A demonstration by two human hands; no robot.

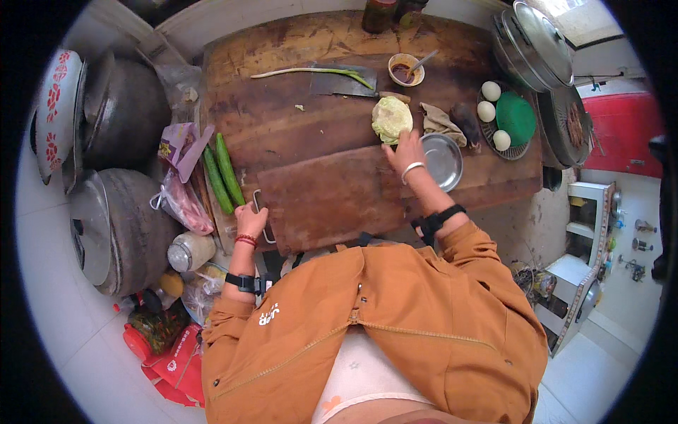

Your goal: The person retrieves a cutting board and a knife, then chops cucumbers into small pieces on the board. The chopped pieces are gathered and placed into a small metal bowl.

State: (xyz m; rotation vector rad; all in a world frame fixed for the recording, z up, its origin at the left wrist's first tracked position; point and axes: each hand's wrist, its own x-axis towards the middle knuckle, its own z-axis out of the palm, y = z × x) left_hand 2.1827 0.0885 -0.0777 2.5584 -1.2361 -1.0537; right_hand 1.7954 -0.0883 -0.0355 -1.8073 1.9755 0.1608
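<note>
My right hand (pixel 407 153) reaches to the near edge of a cut cabbage (pixel 392 117), fingers at its lower right side, beside a round metal bowl (pixel 442 163). At the lower end of two cucumbers (pixel 221 172) is my left hand (pixel 251 218), beside the metal handle (pixel 264 217) of a wooden cutting board (pixel 331 196); whether it grips a cucumber is unclear. Beyond the cabbage lies a cleaver (pixel 343 82) with a scallion (pixel 296 71) across its blade. A small bowl of dark sauce (pixel 407 69) with a spoon stands past the cleaver's handle.
On the wooden table (pixel 265 122), a folded cloth (pixel 442 123) and a dark elongated item (pixel 466 124) lie near a basket (pixel 511 148) with white eggs and a green bowl (pixel 515 117). Steamer pots (pixel 535 47) stand back right. Large pots (pixel 132 228), bagged meat (pixel 185 204) and a jar (pixel 192 252) flank the left.
</note>
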